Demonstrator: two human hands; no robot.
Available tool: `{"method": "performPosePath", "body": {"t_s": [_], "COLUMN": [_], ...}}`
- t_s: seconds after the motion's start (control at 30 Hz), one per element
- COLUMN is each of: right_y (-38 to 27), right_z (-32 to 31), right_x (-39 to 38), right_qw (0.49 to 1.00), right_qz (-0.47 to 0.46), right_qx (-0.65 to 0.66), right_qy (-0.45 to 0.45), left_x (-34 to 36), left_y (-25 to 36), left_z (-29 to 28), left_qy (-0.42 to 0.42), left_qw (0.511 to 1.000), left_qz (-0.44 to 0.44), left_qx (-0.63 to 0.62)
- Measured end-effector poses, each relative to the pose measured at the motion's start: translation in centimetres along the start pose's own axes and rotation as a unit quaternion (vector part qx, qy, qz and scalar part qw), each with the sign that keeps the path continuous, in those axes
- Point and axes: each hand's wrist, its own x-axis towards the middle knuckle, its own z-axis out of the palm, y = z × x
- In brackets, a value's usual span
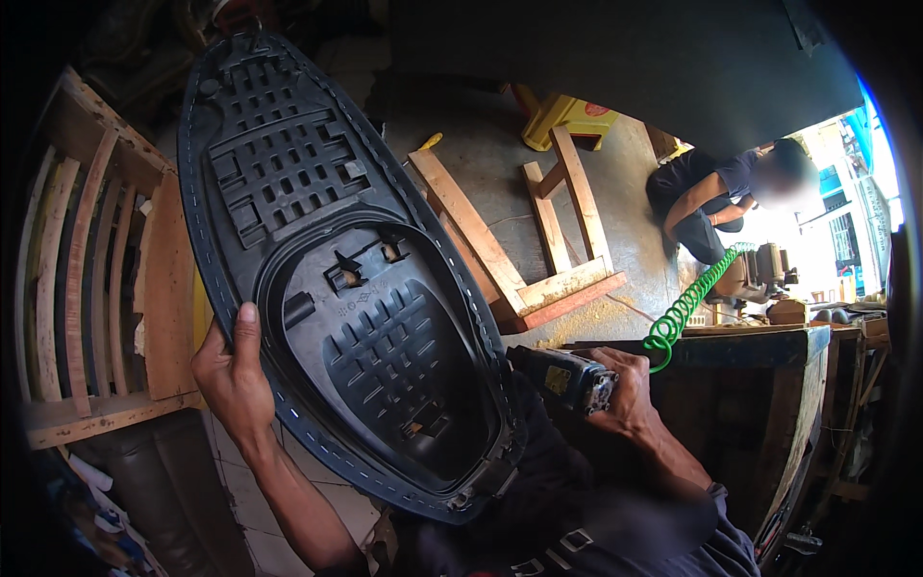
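A long black plastic seat base (288,173), ribbed and slotted, is held upright with a rounded inner recess facing me and rows of staples along its dark rim. My left hand (236,380) grips the left edge, thumb over the rim. On the lower right, my right hand (625,394) is closed on a dark pneumatic staple gun (567,378), beside the right rim of the seat base. A green coiled hose (687,306) runs from near this hand toward the back right.
A slatted wooden frame (91,269) stands at left, wooden frames (574,216) on the floor behind, near a yellow plastic object (567,115). A person (702,197) crouches at back right. A dark-edged workbench (769,351) is on my right; a dark panel (625,58) spans the top.
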Motion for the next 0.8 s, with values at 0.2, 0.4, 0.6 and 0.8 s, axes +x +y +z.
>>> {"method": "performPosePath", "body": {"t_s": [0.2,0.4,0.6,0.8], "right_y": [-0.4,-1.2,-2.9,-6.7], "right_z": [0.5,-0.1,-1.7,-3.3], "right_x": [0.0,-0.6,-1.5,-2.6], "right_qw": [1.000,0.996,0.934,0.827], "right_qz": [0.005,0.030,0.126,0.073], "right_qx": [0.010,0.076,0.319,0.529], "right_qy": [-0.003,0.031,0.100,0.174], "left_x": [0.3,0.6,-3.7,-13.1], "left_y": [-1.3,-4.9,-1.2,6.6], "left_z": [-1.1,-2.4,2.6,6.5], "left_qy": [-0.015,-0.094,-0.065,-0.312], "left_qw": [1.000,0.992,0.958,0.884], "left_qz": [-0.003,0.011,0.201,0.348], "left_qx": [0.023,0.083,0.194,-0.003]}}
